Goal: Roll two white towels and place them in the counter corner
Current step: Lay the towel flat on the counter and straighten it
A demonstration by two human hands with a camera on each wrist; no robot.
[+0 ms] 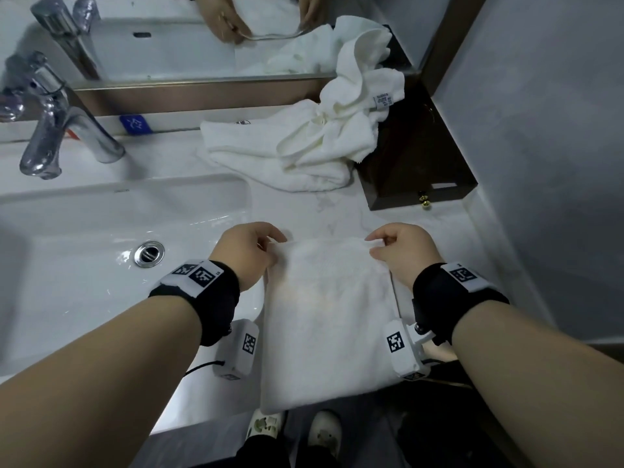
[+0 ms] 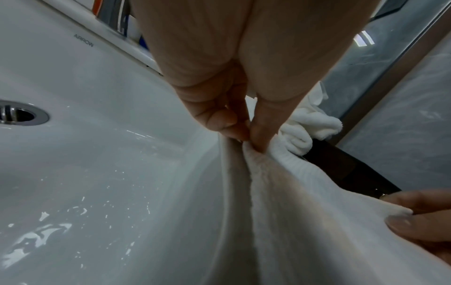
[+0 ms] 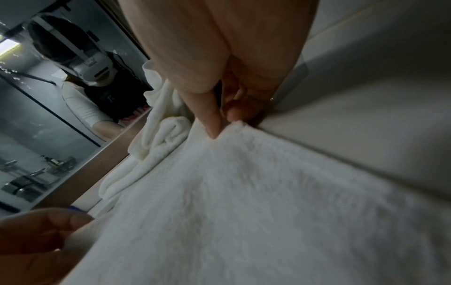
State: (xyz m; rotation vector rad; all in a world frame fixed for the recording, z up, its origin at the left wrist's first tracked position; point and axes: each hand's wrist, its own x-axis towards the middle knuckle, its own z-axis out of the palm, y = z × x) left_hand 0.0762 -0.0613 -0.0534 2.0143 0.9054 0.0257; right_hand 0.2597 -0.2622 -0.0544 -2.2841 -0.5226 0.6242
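Observation:
A folded white towel [image 1: 329, 319] lies flat on the white counter, right of the sink, its near end hanging over the counter's front edge. My left hand [image 1: 251, 249] pinches its far left corner between thumb and fingers [image 2: 244, 133]. My right hand [image 1: 398, 248] pinches its far right corner [image 3: 219, 125]. The same towel [image 2: 317, 221] [image 3: 244, 202] fills both wrist views. A second white towel [image 1: 324, 130] lies crumpled in a heap at the back of the counter, against the mirror and draped over a dark box.
The sink basin [image 1: 84, 238] with a metal drain [image 1: 149, 253] is on the left, and a chrome tap [image 1: 64, 130] stands behind it. A dark brown box [image 1: 418, 153] with a gold knob fills the back right corner. A grey wall [image 1: 540, 130] runs along the right.

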